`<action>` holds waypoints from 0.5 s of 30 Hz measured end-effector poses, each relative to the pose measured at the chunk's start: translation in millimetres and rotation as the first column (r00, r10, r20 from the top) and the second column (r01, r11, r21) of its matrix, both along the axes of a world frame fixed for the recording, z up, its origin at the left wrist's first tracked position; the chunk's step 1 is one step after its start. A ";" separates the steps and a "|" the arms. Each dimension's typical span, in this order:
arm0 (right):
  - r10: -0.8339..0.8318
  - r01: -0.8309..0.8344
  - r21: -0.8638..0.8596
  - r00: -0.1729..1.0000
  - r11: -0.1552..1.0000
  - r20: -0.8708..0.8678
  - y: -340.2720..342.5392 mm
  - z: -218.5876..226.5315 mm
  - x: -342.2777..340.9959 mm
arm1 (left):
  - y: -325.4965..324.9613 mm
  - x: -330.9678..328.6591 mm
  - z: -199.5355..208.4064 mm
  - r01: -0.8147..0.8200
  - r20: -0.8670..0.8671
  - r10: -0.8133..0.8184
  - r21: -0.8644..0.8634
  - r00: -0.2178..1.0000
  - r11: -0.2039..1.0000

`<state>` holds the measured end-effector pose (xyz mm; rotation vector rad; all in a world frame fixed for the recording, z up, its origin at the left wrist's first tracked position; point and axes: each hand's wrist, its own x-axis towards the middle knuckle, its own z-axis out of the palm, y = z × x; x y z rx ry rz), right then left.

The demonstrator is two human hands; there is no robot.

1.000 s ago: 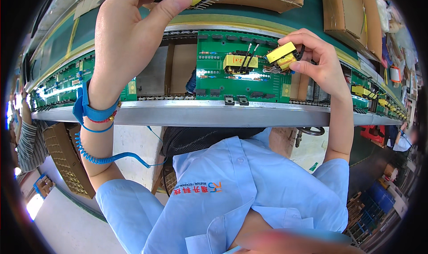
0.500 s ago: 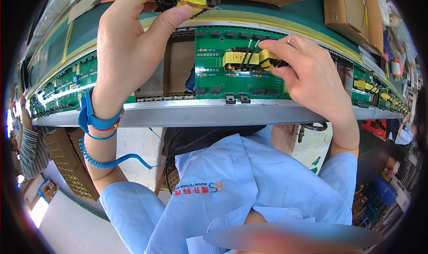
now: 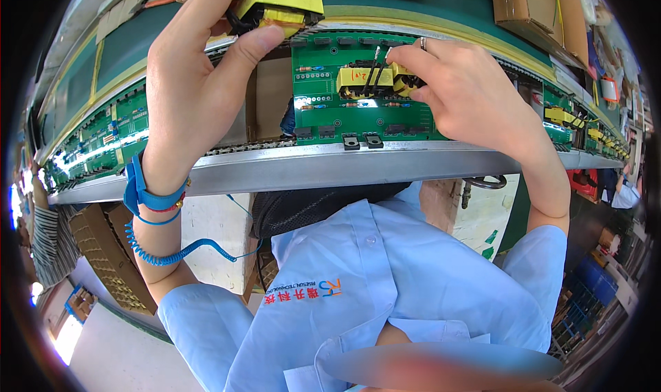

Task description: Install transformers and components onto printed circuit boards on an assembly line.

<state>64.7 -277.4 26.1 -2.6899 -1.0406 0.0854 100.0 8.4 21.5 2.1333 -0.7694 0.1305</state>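
Raised over the far side of the rail, my left hand (image 3: 189,82) grips a yellow-taped transformer (image 3: 286,1) with a black frame and copper-coloured wire underneath. A green circuit board (image 3: 327,119) lies between the rails before me. Another yellow transformer (image 3: 354,79), with red handwriting and two black leads sticking up, sits at the board's middle. Beside it, touching on the right, is a second yellow transformer part (image 3: 405,79), pinched by my right hand (image 3: 475,89) between thumb and fingers. My right fingertips cover some of it and the lead ends nearby.
A metal rail (image 3: 296,166) runs along the near edge of the line. More green boards (image 3: 127,120) lie to the left, and boards with yellow parts (image 3: 564,117) to the right. Cardboard boxes (image 3: 530,6) stand beyond. A blue coiled cord (image 3: 162,256) hangs from my left wristband.
Both hands keep their holds. The view has shifted, so board and rail appear slightly higher and further left. My left hand with its transformer has moved slightly left in the picture.
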 end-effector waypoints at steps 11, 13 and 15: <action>-0.095 0.089 0.046 0.984 0.995 0.151 5.8 -17.6 -21.1 | -5.6 -16.3 -13.0 -0.106 -0.102 0.102 -0.028 0.989 0.994; -0.082 0.073 0.053 0.976 0.996 0.200 6.7 -20.7 -25.2 | -6.0 -19.4 -14.8 -0.094 -0.135 0.091 -0.019 0.987 0.995; -0.096 0.079 0.069 0.952 0.994 0.290 8.8 -24.7 -28.6 | -6.1 -20.4 -15.7 -0.082 -0.195 0.068 -0.066 0.979 0.994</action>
